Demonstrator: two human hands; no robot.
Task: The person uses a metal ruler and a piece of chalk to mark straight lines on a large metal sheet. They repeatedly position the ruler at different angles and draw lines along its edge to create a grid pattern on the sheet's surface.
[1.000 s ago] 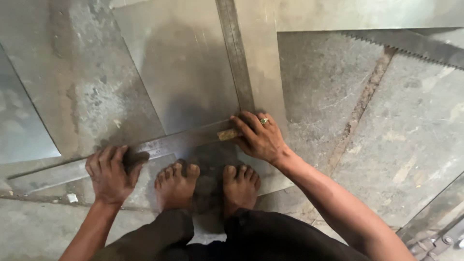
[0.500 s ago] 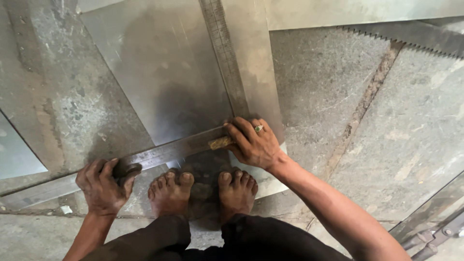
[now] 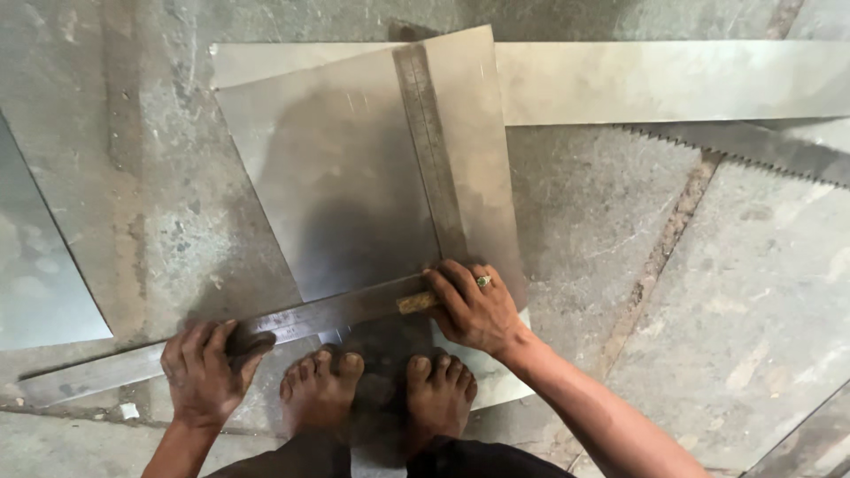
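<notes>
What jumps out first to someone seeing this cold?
A big L-shaped steel square lies across a metal sheet on the stone floor. The right hand presses its corner, the left hand its long arm. Two bare feet stand between them; a toothed strip lies upper right.

The floor (image 3: 708, 292) is grey stone, rough and dusty, with pale scratches and dark stains. A brown crack (image 3: 660, 257) full of dirt runs slanting between two big slabs on the right. A long flat metal strip (image 3: 691, 81) lies across the top. Just below it lies a grey strip with a jagged, toothed edge (image 3: 753, 146). Another shiny metal sheet (image 3: 40, 265) lies at the left edge. The light is soft and dim.
</notes>
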